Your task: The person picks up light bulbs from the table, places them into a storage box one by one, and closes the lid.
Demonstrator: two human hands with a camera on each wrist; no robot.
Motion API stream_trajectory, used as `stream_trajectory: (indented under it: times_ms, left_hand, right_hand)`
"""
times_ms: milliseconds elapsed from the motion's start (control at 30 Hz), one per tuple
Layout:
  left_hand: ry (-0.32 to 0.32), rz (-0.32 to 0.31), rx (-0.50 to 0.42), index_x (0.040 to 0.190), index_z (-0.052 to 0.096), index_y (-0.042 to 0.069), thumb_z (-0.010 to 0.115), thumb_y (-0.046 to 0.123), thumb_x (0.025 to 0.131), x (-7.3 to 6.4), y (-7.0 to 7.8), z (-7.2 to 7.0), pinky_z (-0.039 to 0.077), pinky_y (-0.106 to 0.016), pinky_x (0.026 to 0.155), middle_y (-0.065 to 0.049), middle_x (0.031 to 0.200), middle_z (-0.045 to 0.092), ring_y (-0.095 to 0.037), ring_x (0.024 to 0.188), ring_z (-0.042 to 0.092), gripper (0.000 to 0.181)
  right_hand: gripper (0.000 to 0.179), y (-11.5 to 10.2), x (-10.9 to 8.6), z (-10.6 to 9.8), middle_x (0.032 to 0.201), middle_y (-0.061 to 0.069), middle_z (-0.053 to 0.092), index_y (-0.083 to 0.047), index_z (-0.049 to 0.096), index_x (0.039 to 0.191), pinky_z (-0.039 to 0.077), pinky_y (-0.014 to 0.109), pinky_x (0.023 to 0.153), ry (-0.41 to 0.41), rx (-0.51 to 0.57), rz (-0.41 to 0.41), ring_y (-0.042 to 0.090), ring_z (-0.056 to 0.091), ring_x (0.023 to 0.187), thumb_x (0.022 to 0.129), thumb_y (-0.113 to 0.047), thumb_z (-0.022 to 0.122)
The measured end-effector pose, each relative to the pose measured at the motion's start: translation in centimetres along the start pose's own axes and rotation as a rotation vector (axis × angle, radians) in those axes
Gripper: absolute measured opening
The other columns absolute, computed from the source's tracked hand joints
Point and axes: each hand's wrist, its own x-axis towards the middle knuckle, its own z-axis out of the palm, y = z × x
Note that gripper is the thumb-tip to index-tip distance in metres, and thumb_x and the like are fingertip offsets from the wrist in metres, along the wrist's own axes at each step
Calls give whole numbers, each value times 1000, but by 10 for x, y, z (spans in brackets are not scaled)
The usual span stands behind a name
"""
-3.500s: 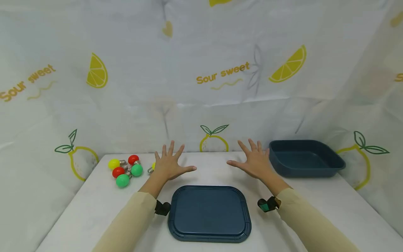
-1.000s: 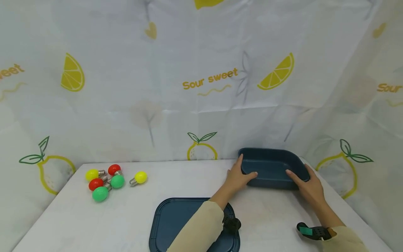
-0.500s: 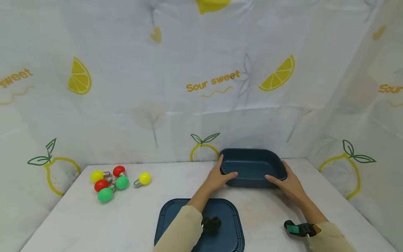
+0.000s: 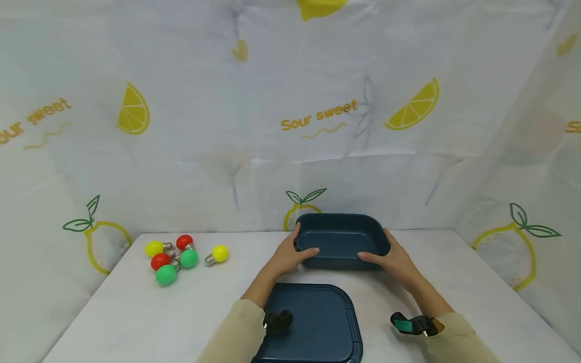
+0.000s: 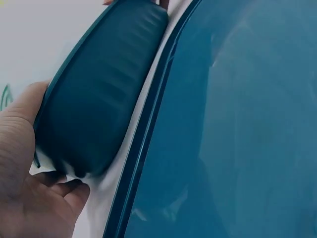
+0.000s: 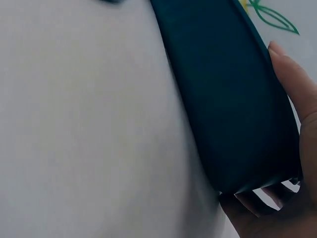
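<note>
Both hands hold a dark blue open plastic box [image 4: 340,263] by its two short ends, at the back middle of the table. My left hand [image 4: 288,254] grips the left end, thumb over the front rim; in the left wrist view its fingers [image 5: 54,203] curl under the end wall. On the other end my right hand [image 4: 392,259] has its thumb at the rim, and the right wrist view shows its fingers [image 6: 257,208] under the corner. Nothing lies inside the box. Nearer to me is a flat dark blue lid [image 4: 313,322], partly covered by my left forearm.
Several light bulbs lie at the back left: a yellow bulb [image 4: 154,248], red bulbs [image 4: 184,242] and green bulbs [image 4: 166,275] in a cluster. Another yellow bulb [image 4: 220,253] sits a little apart. A lemon-printed white cloth [image 4: 254,166] hangs behind the white table [image 4: 136,312].
From spread open above the table, both hands have gone to the box at the back right and taken hold of it. The box has since moved left, to behind the lid.
</note>
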Motion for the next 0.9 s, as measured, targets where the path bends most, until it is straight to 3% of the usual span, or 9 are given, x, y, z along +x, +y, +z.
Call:
stream_trajectory:
  times_ms: [267, 533, 733, 900]
  left_hand:
    - [43, -10, 0, 164, 13, 19, 73, 47, 90, -17, -16, -36, 33, -61, 120, -14, 169, 22, -39, 154, 26, 99]
    - [96, -23, -56, 164, 14, 21, 73, 43, 92, -32, -37, -66, 38, -57, 118, -15, 169, 19, -41, 151, 31, 96]
    - [182, -5, -114, 163, 17, 26, 72, 36, 93, -40, -54, -74, 34, -56, 121, -10, 171, 16, -40, 154, 26, 90]
    - [213, 23, -150, 163, 18, 28, 72, 36, 93, -41, -64, -75, 33, -55, 122, -9, 171, 17, -41, 154, 25, 89]
  right_hand:
    - [126, -26, 7, 30, 167, 31, 3, -8, -6, 163, 26, 73, 117, -21, -12, -54, 55, 11, 152, 82, -57, 77]
    - [120, -45, 13, 60, 167, 28, 14, -6, 7, 163, 30, 71, 116, 29, -17, -147, 51, 20, 152, 81, -57, 78]
    - [118, -53, 16, 77, 168, 26, 14, -10, 7, 164, 30, 70, 116, 20, 15, -162, 50, 21, 152, 81, -59, 77]
    - [106, -45, 19, 83, 168, 24, 13, -18, 8, 164, 35, 69, 113, 5, 88, -190, 49, 27, 150, 87, -52, 74]
